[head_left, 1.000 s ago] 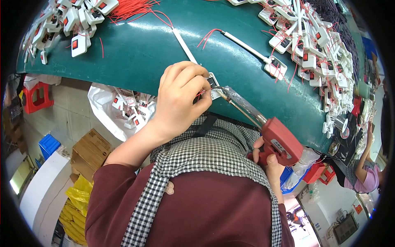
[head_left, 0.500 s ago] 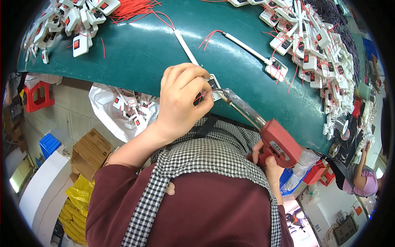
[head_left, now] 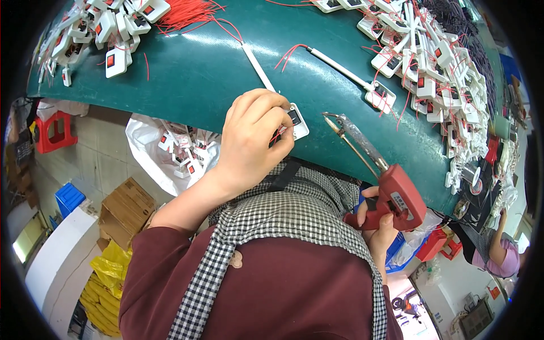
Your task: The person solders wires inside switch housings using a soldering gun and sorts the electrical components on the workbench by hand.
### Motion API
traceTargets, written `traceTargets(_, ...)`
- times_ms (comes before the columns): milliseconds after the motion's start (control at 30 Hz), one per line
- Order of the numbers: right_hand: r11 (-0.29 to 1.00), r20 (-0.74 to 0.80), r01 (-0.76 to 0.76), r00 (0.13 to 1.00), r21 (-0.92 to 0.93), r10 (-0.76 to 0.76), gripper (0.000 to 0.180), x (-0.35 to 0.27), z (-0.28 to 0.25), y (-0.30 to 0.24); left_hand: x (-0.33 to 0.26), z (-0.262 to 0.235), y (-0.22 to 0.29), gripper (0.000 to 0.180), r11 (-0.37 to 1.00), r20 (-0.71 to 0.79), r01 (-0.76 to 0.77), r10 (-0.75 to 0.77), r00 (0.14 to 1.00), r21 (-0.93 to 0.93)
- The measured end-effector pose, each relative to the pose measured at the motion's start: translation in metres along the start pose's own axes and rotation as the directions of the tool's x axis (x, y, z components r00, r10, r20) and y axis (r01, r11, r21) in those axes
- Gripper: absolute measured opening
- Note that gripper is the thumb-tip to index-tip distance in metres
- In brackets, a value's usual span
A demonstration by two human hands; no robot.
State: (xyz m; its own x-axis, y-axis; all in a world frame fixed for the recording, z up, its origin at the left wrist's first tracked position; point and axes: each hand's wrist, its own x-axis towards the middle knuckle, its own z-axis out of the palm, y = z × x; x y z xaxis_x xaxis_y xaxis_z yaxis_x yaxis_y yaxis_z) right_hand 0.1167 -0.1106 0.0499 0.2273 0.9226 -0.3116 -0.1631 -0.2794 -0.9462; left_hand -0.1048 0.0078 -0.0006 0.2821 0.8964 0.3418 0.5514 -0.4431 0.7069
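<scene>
My left hand (head_left: pixel 253 136) is closed at the table's near edge, its fingertips pinching a thin red wire (head_left: pixel 277 135) beside a white plastic switch housing (head_left: pixel 300 129). That housing has a black part inside, and its long white stem (head_left: pixel 258 67) runs away from me, with a red wire out of the far end. My right hand (head_left: pixel 374 224) grips a red soldering gun (head_left: pixel 399 198). The gun's tip (head_left: pixel 328 118) is in the air to the right of the housing, apart from it. What the left palm covers is hidden.
Another stemmed housing (head_left: pixel 381 97) lies on the green table (head_left: pixel 198 73). White switch housings pile up at the right (head_left: pixel 428 85) and far left (head_left: pixel 116 61). Red wires (head_left: pixel 187 14) lie at the back. A white sack (head_left: pixel 144 150) of switches hangs below the edge. A solder spool (head_left: pixel 470 172) stands right.
My right hand has drawn the soldering gun back to the right, so its tip has left the housing. The left hand keeps its pinch in nearly the same place.
</scene>
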Motion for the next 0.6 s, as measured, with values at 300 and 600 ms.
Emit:
traceTargets(300, 0.992, -0.07, 0.112, 0.992, 0.064, -0.107, 0.066, 0.003, -0.006, 0.004, 0.002, -0.012, 0.018, 0.052, 0.988, 0.202, 0.039, -0.07, 0.977, 0.151)
traceTargets(600, 0.959, -0.122, 0.269, 0.959, 0.088, -0.257, 0.055, 0.002, -0.02, 0.003, 0.034, 0.003, 0.008, 0.055, 0.998, 0.161, -0.042, 0.033, 0.986, 0.054)
